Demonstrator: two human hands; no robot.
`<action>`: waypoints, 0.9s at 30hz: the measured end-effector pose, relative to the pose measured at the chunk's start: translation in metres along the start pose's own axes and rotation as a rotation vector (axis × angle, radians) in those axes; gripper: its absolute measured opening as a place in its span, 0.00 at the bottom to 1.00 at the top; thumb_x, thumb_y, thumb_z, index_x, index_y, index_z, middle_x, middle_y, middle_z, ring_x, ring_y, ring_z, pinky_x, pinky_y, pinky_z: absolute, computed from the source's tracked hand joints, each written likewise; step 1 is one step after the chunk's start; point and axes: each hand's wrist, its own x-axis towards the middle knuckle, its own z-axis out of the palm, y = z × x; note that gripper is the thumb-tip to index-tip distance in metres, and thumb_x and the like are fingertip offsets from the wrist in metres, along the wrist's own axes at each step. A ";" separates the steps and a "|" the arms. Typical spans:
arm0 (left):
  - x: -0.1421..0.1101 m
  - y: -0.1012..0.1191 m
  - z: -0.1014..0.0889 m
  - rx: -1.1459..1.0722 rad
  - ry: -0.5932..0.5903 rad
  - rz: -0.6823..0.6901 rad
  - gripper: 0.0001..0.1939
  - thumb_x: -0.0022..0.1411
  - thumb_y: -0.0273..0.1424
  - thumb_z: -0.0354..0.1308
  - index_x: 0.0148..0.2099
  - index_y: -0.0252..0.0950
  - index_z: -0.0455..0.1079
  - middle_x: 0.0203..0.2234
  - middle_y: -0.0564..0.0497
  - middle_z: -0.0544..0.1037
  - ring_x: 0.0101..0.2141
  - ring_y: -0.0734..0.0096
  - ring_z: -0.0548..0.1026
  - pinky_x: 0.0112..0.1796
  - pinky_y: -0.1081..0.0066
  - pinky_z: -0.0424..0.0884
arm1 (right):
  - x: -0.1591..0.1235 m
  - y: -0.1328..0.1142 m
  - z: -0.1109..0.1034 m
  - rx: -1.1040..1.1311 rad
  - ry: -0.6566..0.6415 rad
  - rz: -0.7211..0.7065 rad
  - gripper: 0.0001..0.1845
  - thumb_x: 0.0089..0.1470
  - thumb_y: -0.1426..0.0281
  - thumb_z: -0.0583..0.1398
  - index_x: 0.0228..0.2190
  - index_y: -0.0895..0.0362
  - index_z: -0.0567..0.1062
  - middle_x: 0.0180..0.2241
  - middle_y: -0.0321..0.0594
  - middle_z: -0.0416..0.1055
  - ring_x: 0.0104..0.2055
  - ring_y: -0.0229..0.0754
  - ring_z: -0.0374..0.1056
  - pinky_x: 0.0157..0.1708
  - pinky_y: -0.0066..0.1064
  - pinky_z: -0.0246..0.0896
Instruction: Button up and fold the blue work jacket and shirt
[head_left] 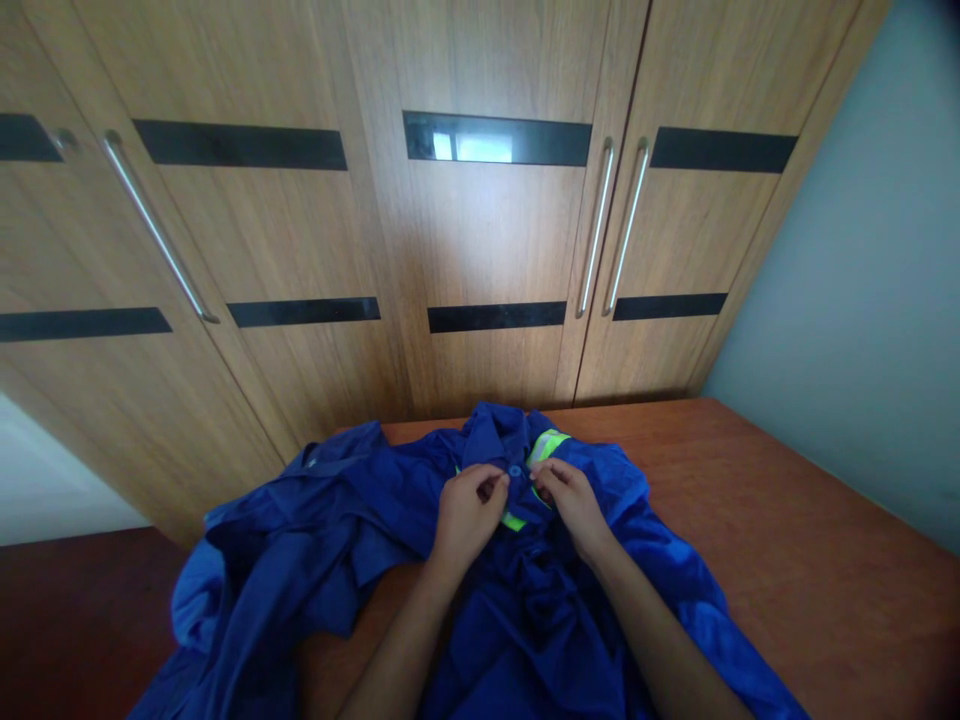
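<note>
A blue work jacket (525, 620) with yellow-green and silver reflective strips (550, 444) lies spread over a reddish-brown wooden surface. Near its collar (499, 428) a round blue button (514, 471) shows between my two hands. My left hand (471, 505) pinches the fabric just left of the button, thumb and forefinger together. On the other side, my right hand (568, 498) has its fingertips closed on the fabric right of the button. The edges inside both pinches are mostly hidden by the fingers.
More dark blue clothing (300, 520) lies bunched to the left. The wooden surface (795, 530) extends to the right. Behind stands a wooden wardrobe (495, 230) with black strips and metal handles (598, 228). A pale wall (847, 330) rises at the right.
</note>
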 end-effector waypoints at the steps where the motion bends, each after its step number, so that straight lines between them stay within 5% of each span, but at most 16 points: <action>1: 0.003 0.000 -0.006 0.035 0.050 -0.002 0.08 0.56 0.33 0.55 0.30 0.39 0.76 0.23 0.52 0.77 0.26 0.68 0.72 0.29 0.73 0.64 | 0.004 0.002 -0.003 -0.021 0.045 -0.006 0.18 0.48 0.54 0.60 0.22 0.57 0.70 0.17 0.31 0.62 0.19 0.34 0.55 0.18 0.25 0.48; 4: 0.023 0.004 -0.024 0.225 0.176 -0.009 0.10 0.59 0.35 0.52 0.33 0.39 0.74 0.26 0.52 0.78 0.28 0.68 0.73 0.31 0.73 0.65 | 0.022 0.000 -0.013 -0.154 0.144 -0.064 0.19 0.49 0.53 0.57 0.26 0.57 0.71 0.19 0.33 0.65 0.20 0.36 0.59 0.19 0.26 0.53; 7: 0.057 0.010 -0.032 0.525 0.086 -0.041 0.12 0.62 0.34 0.48 0.37 0.39 0.73 0.32 0.51 0.79 0.34 0.68 0.75 0.35 0.73 0.66 | 0.049 -0.016 -0.015 -0.441 0.145 -0.138 0.21 0.52 0.52 0.54 0.32 0.57 0.73 0.21 0.36 0.70 0.25 0.40 0.66 0.25 0.29 0.59; 13: 0.126 0.005 -0.001 0.810 -0.125 -0.202 0.20 0.55 0.44 0.56 0.43 0.36 0.74 0.44 0.36 0.76 0.44 0.49 0.74 0.40 0.60 0.68 | 0.104 -0.056 0.018 -1.163 -0.018 0.026 0.28 0.53 0.51 0.53 0.47 0.57 0.73 0.42 0.52 0.75 0.44 0.53 0.71 0.37 0.38 0.63; 17: 0.142 -0.008 0.021 0.899 -0.249 -0.293 0.22 0.44 0.41 0.65 0.42 0.35 0.75 0.43 0.33 0.77 0.45 0.42 0.73 0.40 0.55 0.68 | 0.125 -0.054 0.025 -1.226 -0.171 0.099 0.20 0.41 0.65 0.63 0.37 0.61 0.79 0.37 0.55 0.77 0.39 0.55 0.73 0.32 0.35 0.65; 21: 0.142 -0.013 0.019 0.951 -0.334 -0.315 0.17 0.42 0.35 0.67 0.38 0.37 0.77 0.39 0.35 0.79 0.43 0.45 0.75 0.40 0.58 0.68 | 0.128 -0.045 0.007 -1.246 -0.252 0.089 0.14 0.37 0.73 0.62 0.31 0.61 0.81 0.34 0.55 0.78 0.38 0.53 0.74 0.31 0.32 0.64; 27: 0.134 -0.001 0.011 1.022 -0.268 -0.251 0.26 0.50 0.42 0.61 0.49 0.34 0.71 0.49 0.31 0.73 0.50 0.41 0.68 0.45 0.52 0.64 | 0.116 -0.064 -0.004 -1.200 -0.249 -0.095 0.15 0.42 0.74 0.59 0.34 0.58 0.80 0.34 0.44 0.78 0.40 0.47 0.73 0.36 0.28 0.62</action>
